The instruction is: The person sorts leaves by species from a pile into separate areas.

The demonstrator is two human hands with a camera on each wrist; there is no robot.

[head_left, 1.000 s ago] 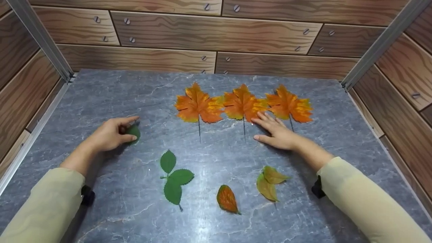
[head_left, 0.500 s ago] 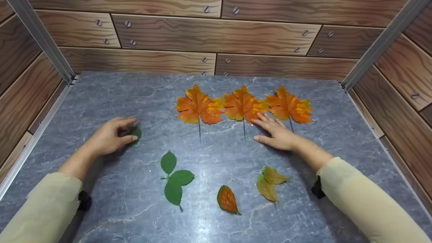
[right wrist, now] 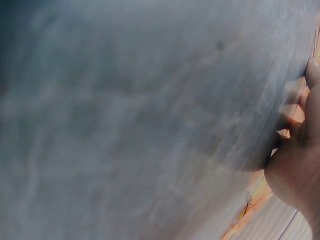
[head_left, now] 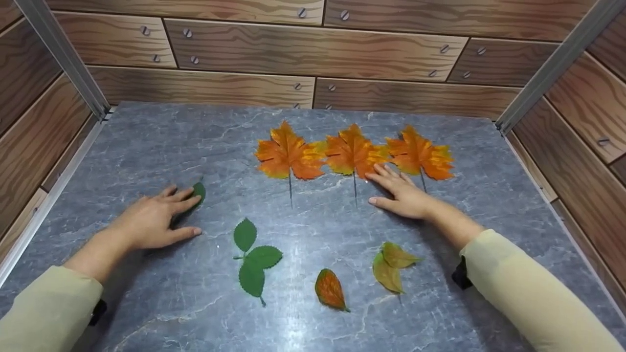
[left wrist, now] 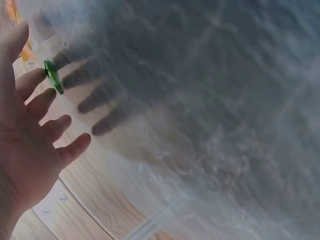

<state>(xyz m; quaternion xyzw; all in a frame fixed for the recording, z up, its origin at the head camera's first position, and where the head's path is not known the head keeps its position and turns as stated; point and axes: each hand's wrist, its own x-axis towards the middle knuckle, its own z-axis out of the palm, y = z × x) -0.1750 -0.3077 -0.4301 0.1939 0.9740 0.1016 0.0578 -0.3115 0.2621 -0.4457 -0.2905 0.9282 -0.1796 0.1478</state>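
My left hand (head_left: pixel 151 220) is spread, palm down, at the table's left side, its fingertips at the edge of a single green leaf (head_left: pixel 199 191); the fingers cover part of that leaf. The left wrist view shows the same green leaf (left wrist: pixel 52 76) by the fingertips, none of them curled round it. My right hand (head_left: pixel 403 193) lies flat with straight fingers, the tips touching the lower right edge of the middle orange maple leaf (head_left: pixel 353 149). Beside that one lie a left maple leaf (head_left: pixel 288 151) and a right maple leaf (head_left: pixel 419 152), stems toward me.
Nearer to me on the grey marbled table (head_left: pixel 195 318) lie a three-part green leaf sprig (head_left: pixel 253 261), a red-brown leaf (head_left: pixel 329 289) and a yellow-green leaf pair (head_left: pixel 389 268). Wood-patterned panels (head_left: pixel 244 46) enclose the back and sides.
My left hand has let go of the single green leaf, straightened its fingers and drawn back toward me. The leaf lies in about the same place. My right hand has stayed still.
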